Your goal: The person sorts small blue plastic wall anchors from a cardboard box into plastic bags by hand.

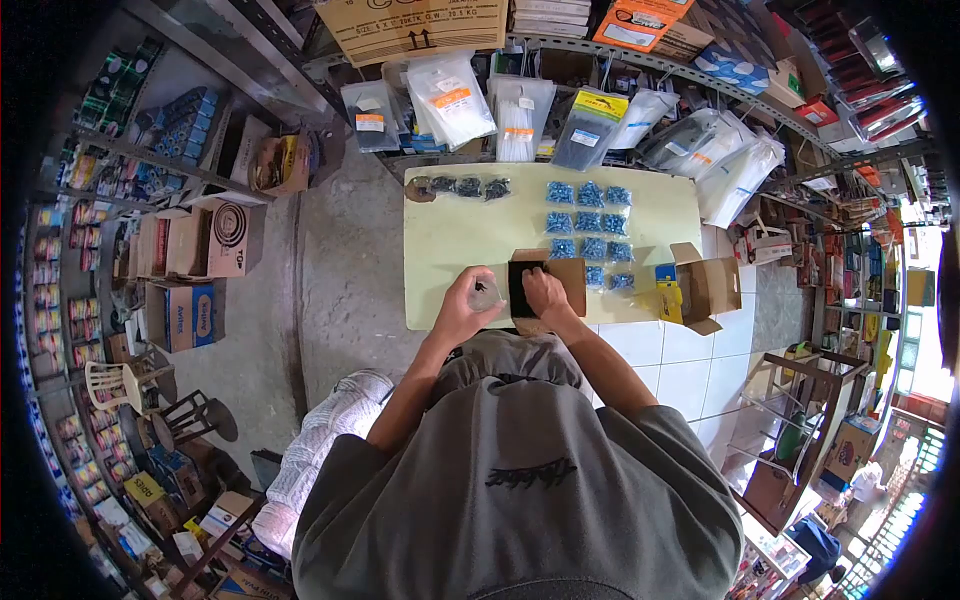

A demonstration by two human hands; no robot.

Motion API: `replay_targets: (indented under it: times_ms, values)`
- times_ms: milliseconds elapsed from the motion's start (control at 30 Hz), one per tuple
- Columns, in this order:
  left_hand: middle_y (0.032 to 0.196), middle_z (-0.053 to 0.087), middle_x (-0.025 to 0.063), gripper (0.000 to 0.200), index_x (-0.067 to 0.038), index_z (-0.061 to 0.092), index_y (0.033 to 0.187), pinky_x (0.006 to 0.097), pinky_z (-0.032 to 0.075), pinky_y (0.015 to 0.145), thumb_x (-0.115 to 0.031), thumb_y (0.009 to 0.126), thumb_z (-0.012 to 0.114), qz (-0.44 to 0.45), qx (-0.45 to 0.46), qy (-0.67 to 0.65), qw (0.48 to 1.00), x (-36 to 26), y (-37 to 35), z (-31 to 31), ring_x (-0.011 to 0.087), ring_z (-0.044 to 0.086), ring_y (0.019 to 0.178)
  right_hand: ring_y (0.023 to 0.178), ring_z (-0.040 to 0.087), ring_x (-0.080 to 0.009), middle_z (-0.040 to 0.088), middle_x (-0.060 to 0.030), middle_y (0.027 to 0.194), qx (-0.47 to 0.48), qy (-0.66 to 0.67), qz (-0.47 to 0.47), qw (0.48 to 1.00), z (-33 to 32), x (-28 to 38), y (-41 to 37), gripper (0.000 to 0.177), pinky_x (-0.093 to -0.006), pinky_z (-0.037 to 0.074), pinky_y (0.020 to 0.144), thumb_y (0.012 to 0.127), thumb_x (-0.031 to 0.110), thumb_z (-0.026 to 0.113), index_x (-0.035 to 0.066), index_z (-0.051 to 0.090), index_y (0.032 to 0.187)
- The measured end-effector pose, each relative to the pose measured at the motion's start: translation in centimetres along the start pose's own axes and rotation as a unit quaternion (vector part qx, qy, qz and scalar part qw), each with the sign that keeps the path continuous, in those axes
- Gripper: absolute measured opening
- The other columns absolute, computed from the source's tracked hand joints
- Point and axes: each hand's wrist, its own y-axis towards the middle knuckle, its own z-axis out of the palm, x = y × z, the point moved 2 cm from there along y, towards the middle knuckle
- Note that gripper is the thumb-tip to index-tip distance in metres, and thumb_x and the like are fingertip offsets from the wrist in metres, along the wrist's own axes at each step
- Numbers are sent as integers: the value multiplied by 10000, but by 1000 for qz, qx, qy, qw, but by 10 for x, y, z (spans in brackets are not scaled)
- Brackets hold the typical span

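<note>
From my feed, the left hand (468,303) has its fingers closed around a small clear bag (486,294), held just above the near edge of the bench (450,250). The bag sits right beside the open cardboard box (570,275), I'd judge to keep both hands close together. The right hand (547,292) dips into the box's dark interior; whether its fingers grip anything I cannot tell. The box's long axis runs away from the person, mouth up. The bag seems upright, though it's too small to be sure. Blue packets (590,232) lie in tidy rows beyond.
</note>
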Motion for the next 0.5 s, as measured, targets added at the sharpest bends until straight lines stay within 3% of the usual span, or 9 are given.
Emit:
replay_targets:
  times_ms: [167, 233, 267, 333, 467, 500]
  values:
    - [1062, 621, 67, 489, -75, 543, 1163, 325, 490, 830, -129, 742, 787, 1, -4, 11, 1000, -1, 2, -4, 189, 605, 985, 837, 693, -342, 667, -198, 914, -86, 108, -3, 990, -57, 14, -12, 111, -419, 576, 694, 833, 77, 619, 12, 628, 923]
    - [1076, 615, 79, 488, -70, 540, 1166, 331, 490, 840, -130, 748, 786, 14, -3, 34, 999, -1, 4, -5, 194, 606, 993, 812, 685, -347, 667, -190, 911, -148, 252, -7, 956, -94, 24, -19, 168, -416, 558, 694, 808, 95, 674, 15, 645, 952]
    - [1076, 615, 79, 488, -70, 540, 1166, 331, 490, 840, -130, 748, 786, 13, -2, 33, 999, 1, 5, -4, 194, 606, 993, 812, 685, -347, 667, -190, 911, -148, 252, -5, 956, -111, 31, -24, 168, -416, 558, 694, 808, 95, 674, 15, 645, 952]
    - [1101, 609, 101, 490, -60, 535, 1173, 343, 493, 858, -128, 754, 779, 19, 13, 13, 1000, 6, 7, 0, 218, 610, 1015, 821, 680, -326, 665, -179, 908, -133, 375, 5, 917, -141, 45, -34, 198, -403, 545, 693, 798, 82, 710, 21, 666, 982]
    - [1122, 604, 117, 496, -47, 530, 1180, 351, 495, 881, -126, 757, 778, 46, 30, 67, 996, 2, 11, 6, 244, 611, 1036, 785, 682, -320, 665, -161, 881, -156, 386, -54, 908, -174, 68, -47, 186, -382, 543, 679, 812, 58, 699, 17, 672, 991]
    - [1127, 603, 121, 501, -43, 528, 1182, 350, 497, 882, -129, 758, 780, 46, 43, 47, 997, -1, 13, 7, 250, 612, 1041, 776, 685, -260, 676, -146, 891, -148, 357, -76, 919, -179, 71, -48, 189, -336, 550, 691, 829, 41, 693, 11, 672, 1014]
